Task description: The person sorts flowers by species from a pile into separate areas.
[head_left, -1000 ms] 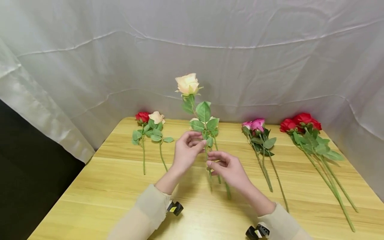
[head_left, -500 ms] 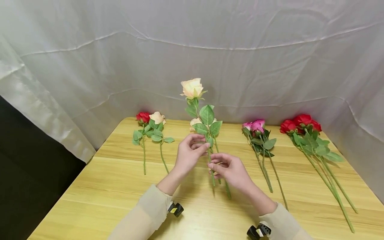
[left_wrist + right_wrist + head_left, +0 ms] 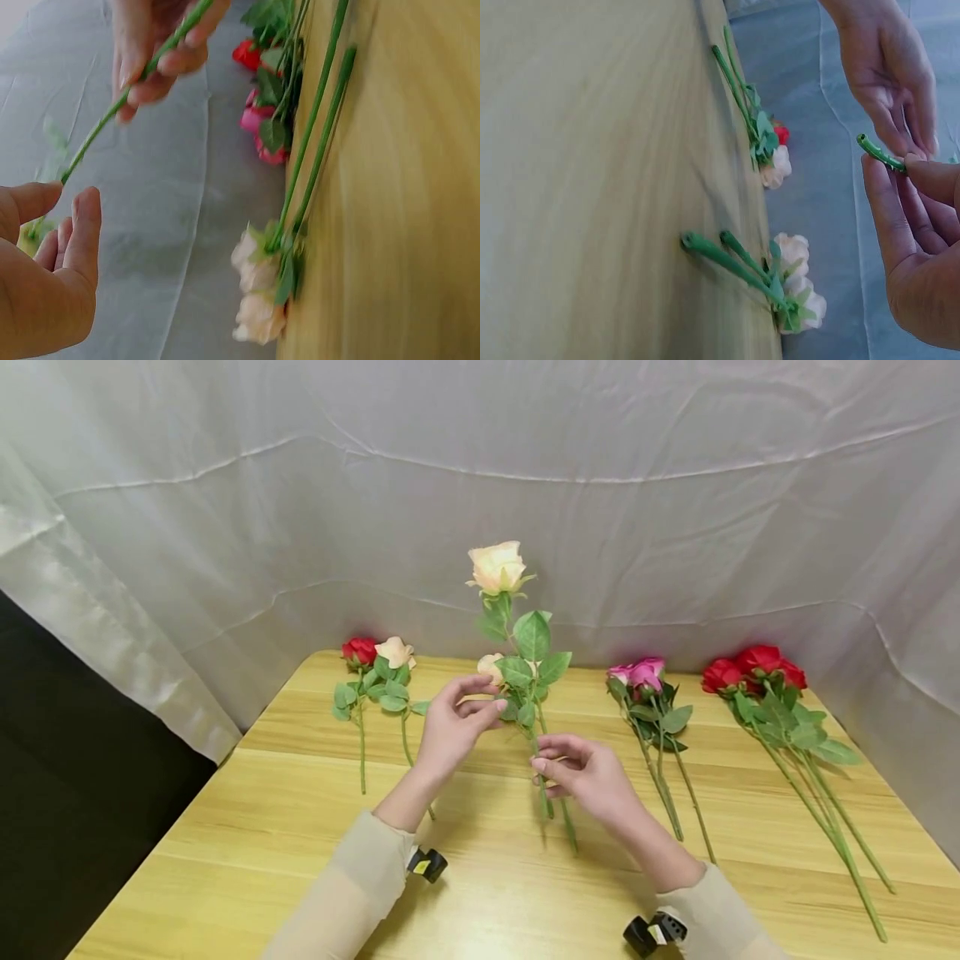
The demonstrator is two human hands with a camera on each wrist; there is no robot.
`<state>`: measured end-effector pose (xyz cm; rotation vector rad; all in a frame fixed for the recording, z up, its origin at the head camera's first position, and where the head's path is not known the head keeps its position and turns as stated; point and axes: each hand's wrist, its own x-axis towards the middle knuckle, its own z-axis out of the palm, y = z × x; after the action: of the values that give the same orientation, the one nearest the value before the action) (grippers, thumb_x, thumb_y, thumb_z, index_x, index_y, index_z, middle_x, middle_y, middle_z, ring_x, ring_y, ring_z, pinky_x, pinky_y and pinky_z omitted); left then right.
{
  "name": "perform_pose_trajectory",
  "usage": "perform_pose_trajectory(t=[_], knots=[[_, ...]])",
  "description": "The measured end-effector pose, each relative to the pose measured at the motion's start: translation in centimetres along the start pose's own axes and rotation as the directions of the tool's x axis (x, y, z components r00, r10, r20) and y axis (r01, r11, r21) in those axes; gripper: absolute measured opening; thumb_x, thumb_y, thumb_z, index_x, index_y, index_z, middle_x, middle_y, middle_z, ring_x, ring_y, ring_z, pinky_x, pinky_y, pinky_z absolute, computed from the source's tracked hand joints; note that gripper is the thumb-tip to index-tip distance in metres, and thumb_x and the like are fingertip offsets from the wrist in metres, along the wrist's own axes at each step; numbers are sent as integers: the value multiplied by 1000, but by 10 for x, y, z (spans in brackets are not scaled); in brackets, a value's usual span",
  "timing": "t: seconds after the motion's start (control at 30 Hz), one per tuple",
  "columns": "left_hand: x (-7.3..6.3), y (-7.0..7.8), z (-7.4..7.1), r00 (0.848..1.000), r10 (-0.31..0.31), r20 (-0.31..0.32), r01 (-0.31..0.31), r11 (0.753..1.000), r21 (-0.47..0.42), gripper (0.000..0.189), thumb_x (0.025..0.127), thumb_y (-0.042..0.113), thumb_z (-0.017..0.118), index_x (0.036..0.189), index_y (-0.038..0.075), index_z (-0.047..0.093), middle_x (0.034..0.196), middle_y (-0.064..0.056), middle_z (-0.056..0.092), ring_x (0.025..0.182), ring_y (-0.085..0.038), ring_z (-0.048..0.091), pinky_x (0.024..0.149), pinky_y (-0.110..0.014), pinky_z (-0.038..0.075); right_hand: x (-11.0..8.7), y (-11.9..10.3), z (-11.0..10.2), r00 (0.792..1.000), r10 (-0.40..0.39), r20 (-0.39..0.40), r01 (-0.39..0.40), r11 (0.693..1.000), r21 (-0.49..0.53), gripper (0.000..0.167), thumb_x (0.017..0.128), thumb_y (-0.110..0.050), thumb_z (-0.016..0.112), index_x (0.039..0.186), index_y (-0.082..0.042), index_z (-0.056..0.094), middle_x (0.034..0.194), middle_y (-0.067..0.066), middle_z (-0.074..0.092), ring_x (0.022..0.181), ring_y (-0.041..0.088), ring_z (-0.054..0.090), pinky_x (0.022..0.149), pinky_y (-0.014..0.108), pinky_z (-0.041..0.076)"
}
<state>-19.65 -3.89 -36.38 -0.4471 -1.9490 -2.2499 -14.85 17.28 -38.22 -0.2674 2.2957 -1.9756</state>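
A cream rose (image 3: 498, 568) with green leaves stands nearly upright above the table. Low on its green stem (image 3: 105, 116), the thumb and fingers of my right hand (image 3: 588, 777) pinch it; the cut stem end (image 3: 881, 154) pokes out past them in the right wrist view. My left hand (image 3: 453, 727) is just left of the leaves, thumb and fingers parted and relaxed. In the left wrist view its thumb tip overlaps the stem, with a gap between thumb and fingers. Behind the held rose lie two more cream roses (image 3: 259, 292), partly covered by its leaves in the head view.
On the wooden table (image 3: 480, 902), a red rose (image 3: 360, 651) and a cream rose (image 3: 395, 652) lie at the back left. Pink roses (image 3: 645, 673) lie right of centre, and red roses (image 3: 757, 662) with long stems farther right. A grey curtain (image 3: 600, 527) hangs behind.
My left hand has let go of the stem and drawn off to the left. My right hand, holding the stem, has shifted the rose to the right.
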Motion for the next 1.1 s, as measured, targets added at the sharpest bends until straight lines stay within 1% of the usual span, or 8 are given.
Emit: perform_pose_trajectory(t=[0.2,0.4,0.53,0.67,0.8,0.93,1.03,1.1], knots=[[13,4,-26,993,60,-98,-54,997,60,41,93,-5,73,131,-6,59,123,-22,63,96,-18,69,82,-34,66,5,2,-18,1000,-6,29,7,999,-32,40,97,-8,74,130,10,61,112,22,68,92,29,73,79,44,66],[25,6,-66,978,109,-180,-81,984,156,45,94,-2,74,136,-5,57,126,-27,61,96,-16,69,81,-29,65,12,7,-38,991,67,116,-57,995,-88,41,99,-6,71,130,15,55,113,25,66,93,34,72,76,39,67],[30,1,-95,963,87,-255,-35,979,202,46,95,0,74,137,-3,57,125,-23,62,94,-11,69,79,-26,64,14,14,-48,981,125,151,-108,987,-115,39,99,-4,69,129,15,54,112,21,66,89,29,73,75,38,67],[30,-4,-122,949,39,-313,49,962,269,45,97,4,72,138,-3,57,127,-22,63,96,-8,68,79,-21,63,16,22,-55,969,171,178,-149,980,-128,36,99,-2,68,127,14,53,111,20,64,86,28,73,74,39,67],[29,-8,-145,938,-2,-345,135,922,363,46,97,8,72,139,-2,57,131,-23,64,105,-20,70,79,-18,61,16,27,-60,960,211,186,-191,974,-120,34,98,1,66,125,13,51,108,17,58,85,27,72,74,39,67],[24,-10,-163,934,-66,-352,230,865,446,48,97,11,73,140,-2,57,134,-22,64,116,-33,67,77,-15,58,17,32,-63,946,250,208,-233,967,-106,31,98,3,64,123,14,48,102,15,57,83,27,72,74,38,67],[20,-11,-175,931,-135,-338,300,810,503,50,98,14,72,141,-3,56,136,-22,63,119,-35,64,80,-16,56,17,35,-64,931,279,236,-259,959,-110,29,99,3,63,122,14,47,99,16,59,82,27,72,73,38,67],[18,-12,-182,927,-191,-322,341,786,515,51,98,14,72,142,-5,55,137,-24,62,119,-35,63,84,-20,58,18,37,-65,922,295,252,-272,955,-122,28,100,2,63,121,14,48,98,17,61,81,26,72,74,38,67]])
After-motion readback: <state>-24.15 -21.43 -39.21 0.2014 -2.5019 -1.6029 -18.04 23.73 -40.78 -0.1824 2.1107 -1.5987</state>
